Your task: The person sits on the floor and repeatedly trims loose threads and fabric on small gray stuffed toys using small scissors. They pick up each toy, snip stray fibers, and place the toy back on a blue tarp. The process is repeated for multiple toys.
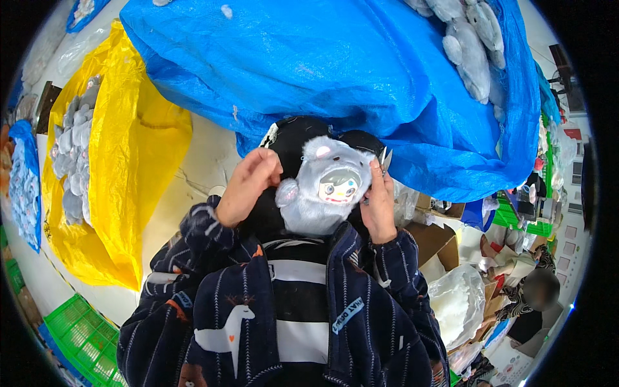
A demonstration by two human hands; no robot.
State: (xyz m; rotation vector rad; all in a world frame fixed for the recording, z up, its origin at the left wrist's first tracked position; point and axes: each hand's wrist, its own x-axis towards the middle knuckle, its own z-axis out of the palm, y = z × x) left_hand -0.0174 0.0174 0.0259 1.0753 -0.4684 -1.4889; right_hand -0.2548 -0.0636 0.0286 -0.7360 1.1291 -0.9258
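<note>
A grey plush toy (309, 215) in an animal-eared hood, with a doll-like face, rests upright on my lap. My right hand (379, 203) grips its right side, thumb against the fur by the face. Small scissors (385, 158) stick up from behind that hand's fingers, blades pointing away from me. To the left of the toy, apart from its paw, my left hand (250, 184) is raised with thumb and fingertips pinched together. What the pinch holds, if anything, is too small to make out.
A large blue sack (290, 71) lies beyond my knees, with grey plush pieces (467, 58) at its right. On the left stands a yellow sack (145, 155) of grey plush parts (76, 155). Green crates (84, 332), a cardboard box (432, 245) and a clear bag (459, 303) surround me. Another person sits at right.
</note>
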